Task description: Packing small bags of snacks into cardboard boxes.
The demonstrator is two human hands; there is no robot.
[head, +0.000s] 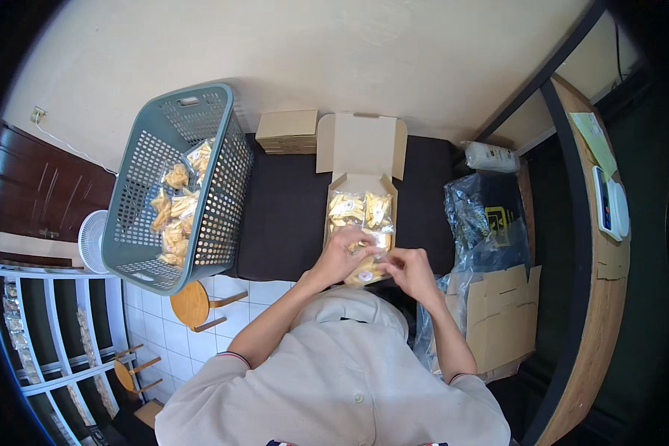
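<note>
A clear plastic pack of pale yellow snack sticks (364,274) is at the front end of an open cardboard mailer box (394,205). My left hand (343,255) grips the pack's upper edge, thumb and fingers pinched together. At the pack's right corner, my right hand (415,271) pinches the film. Beyond my hands, more snack packs (347,206) lie side by side in the box, each with a round label. The box's lid (365,142) stands folded back towards the wall. My left hand partly covers the nearer packs.
On the left of the dark table (284,223) stands a tall grey-green perforated basket (217,223) holding several snack packs. Folded cardboard boxes (287,131) are stacked at the back. Plastic wrap (468,206) and cardboard (502,318) are to the right; a wooden stool (189,305) is lower left.
</note>
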